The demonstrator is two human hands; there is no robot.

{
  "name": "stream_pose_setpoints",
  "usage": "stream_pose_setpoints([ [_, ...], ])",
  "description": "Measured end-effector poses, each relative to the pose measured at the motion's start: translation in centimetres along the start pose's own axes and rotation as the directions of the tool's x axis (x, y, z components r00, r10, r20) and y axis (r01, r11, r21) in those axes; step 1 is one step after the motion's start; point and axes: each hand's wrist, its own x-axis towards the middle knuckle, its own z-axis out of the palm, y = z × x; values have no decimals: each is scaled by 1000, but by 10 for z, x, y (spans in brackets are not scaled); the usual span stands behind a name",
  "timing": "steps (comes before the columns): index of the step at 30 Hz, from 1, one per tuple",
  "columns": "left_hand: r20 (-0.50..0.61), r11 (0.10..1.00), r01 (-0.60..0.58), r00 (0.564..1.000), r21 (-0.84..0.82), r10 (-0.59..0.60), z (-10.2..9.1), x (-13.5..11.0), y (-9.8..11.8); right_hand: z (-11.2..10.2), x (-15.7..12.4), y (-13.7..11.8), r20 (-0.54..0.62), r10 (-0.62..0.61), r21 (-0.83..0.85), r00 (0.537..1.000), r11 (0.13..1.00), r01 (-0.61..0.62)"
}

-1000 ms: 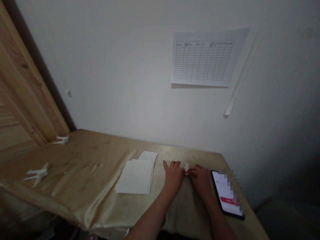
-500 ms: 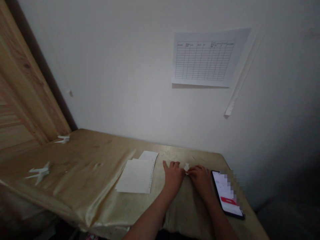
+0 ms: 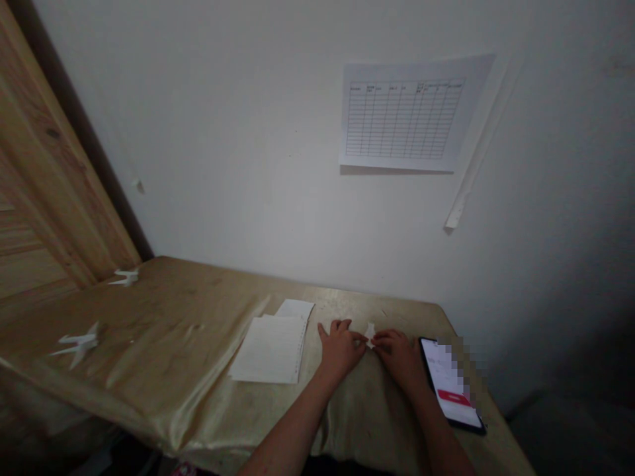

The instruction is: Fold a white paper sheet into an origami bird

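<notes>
Between my hands is a small piece of folded white paper, its upper end pointing toward the wall. My left hand grips the paper's left edge with the fingers nearest it, while its other fingers stick out toward the wall. From the other side, my right hand pinches the paper with thumb and fingertips, its remaining fingers curled. The fingertips partly cover the paper's lower part, so its exact folds cannot be made out. Left of my left hand lies a stack of lined paper sheets.
A phone with a lit screen lies right of my right hand, near the table's edge. Two folded white paper figures stand on the cloth-covered table at left. A printed table sheet hangs on the wall.
My left hand has shifted slightly left and its fingers have drawn back a little from my right hand. More of the folded paper shows between them.
</notes>
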Motion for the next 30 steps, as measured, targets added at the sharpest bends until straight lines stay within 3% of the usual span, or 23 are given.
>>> stream_pose_setpoints([
  [9,1,999,37,999,-36,-37,3,4,-2,3,0,0,-26,35,63,999,997,-33],
  [24,-17,996,-90,996,0,90,5,2,2,14,1,4,-78,42,60,996,998,-37],
  [30,-9,999,-33,999,-26,33,3,4,0,13,4,3,-89,43,-16,995,999,-45],
])
